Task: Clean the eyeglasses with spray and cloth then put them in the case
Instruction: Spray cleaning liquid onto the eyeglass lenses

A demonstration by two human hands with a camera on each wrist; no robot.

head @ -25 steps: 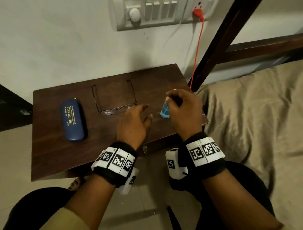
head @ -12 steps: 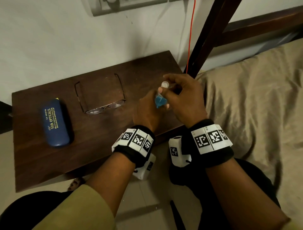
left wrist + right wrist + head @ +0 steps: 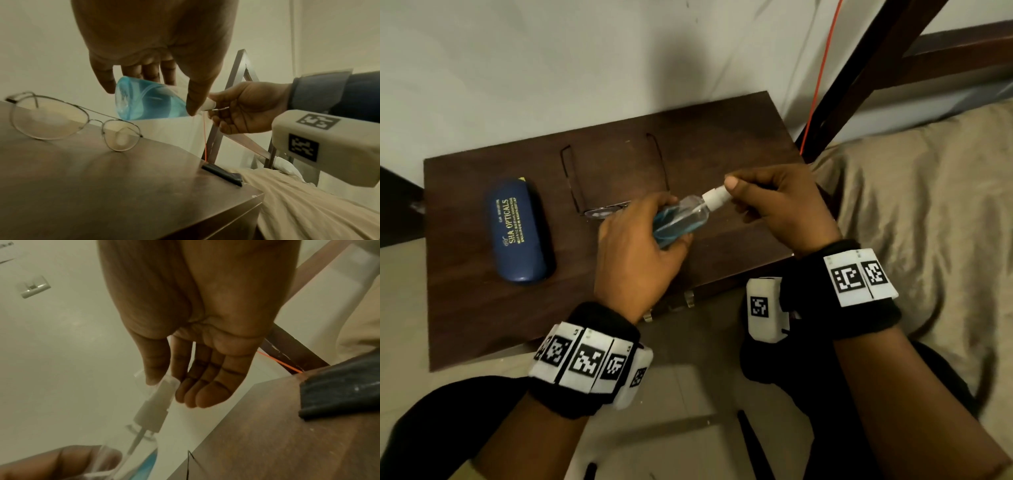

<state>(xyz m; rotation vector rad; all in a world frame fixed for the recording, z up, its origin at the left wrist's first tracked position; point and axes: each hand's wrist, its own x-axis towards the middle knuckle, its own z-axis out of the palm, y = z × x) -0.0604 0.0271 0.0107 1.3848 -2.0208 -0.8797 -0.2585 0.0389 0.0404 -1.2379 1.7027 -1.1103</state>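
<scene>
Gripping small clear plastic spray bottle (image 3: 681,219) with blue liquid, left hand (image 3: 635,253) holds it tilted above dark wooden surface (image 3: 482,308). Right hand (image 3: 779,202) pinches bottle's white cap (image 3: 715,198). Thin metal-framed eyeglasses (image 3: 68,121) lie unfolded on surface, navy hard case (image 3: 518,231) closed left of them.

free: table (image 3: 482,308) near left | blocked: eyeglasses (image 3: 599,214) centre, case (image 3: 518,229) left, black cloth (image 3: 223,174) right edge

Case (image 3: 518,230) lies left of eyeglasses (image 3: 599,192) on table (image 3: 482,308).
</scene>
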